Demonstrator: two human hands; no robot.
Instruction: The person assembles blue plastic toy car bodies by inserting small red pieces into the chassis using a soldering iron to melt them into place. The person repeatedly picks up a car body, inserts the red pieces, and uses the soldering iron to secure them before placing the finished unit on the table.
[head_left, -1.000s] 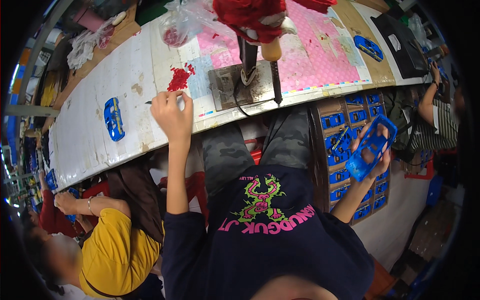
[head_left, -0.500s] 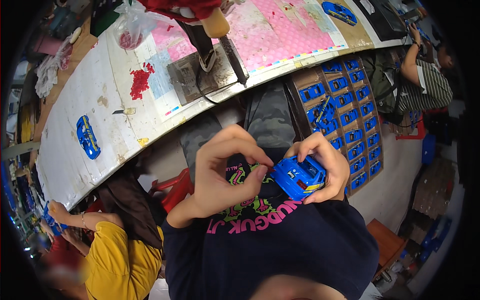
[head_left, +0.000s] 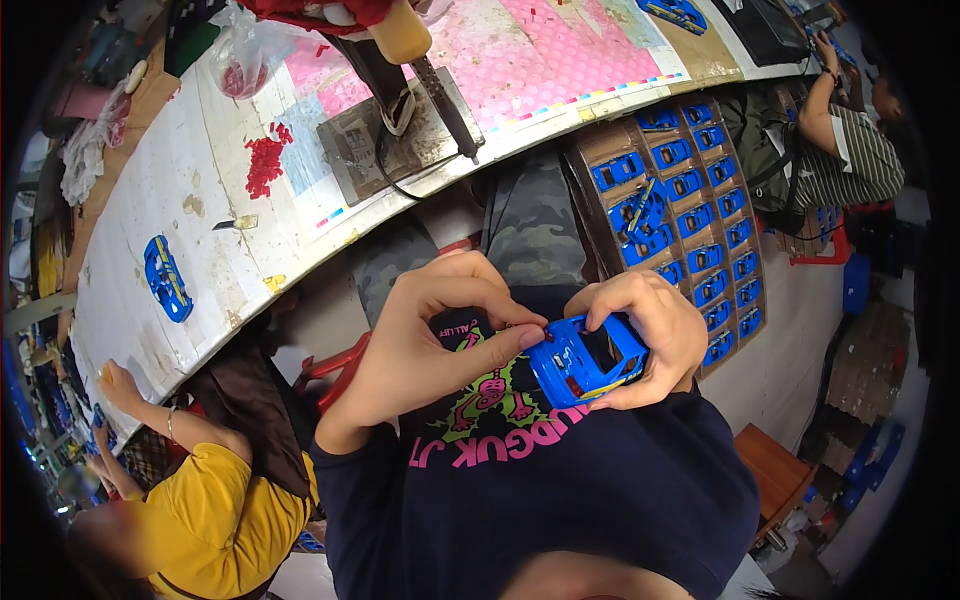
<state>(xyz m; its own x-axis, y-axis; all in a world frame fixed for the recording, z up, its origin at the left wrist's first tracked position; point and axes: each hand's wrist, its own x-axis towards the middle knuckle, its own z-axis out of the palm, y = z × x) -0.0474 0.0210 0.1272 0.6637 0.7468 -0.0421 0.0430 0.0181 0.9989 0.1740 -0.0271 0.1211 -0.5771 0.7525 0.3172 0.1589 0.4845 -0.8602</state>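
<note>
A blue toy car body (head_left: pixel 566 364) with yellow stripes is in my right hand (head_left: pixel 655 325), gripped by thumb and fingers in front of my chest. My left hand (head_left: pixel 435 345) has thumb and forefinger pinched at the car's left corner. Between those fingertips shows a small red plastic piece (head_left: pixel 547 336), touching or almost touching the body; its exact seating is hidden. Another red patch, like a tail light, is visible on the near end of the car.
Small red pieces (head_left: pixel 266 162) lie heaped on the white table (head_left: pixel 215 290), beside a knife blade (head_left: pixel 238 223) and another blue car body (head_left: pixel 167 279). A machine (head_left: pixel 430 95) stands ahead. At right, a cardboard tray (head_left: pixel 625 155) holds several cars. A co-worker in yellow (head_left: pixel 225 500) sits left.
My left fingertips have come up against the car's corner with the red piece. The car has turned slightly and shifted a little left in my right hand. The whole view has shifted slightly.
</note>
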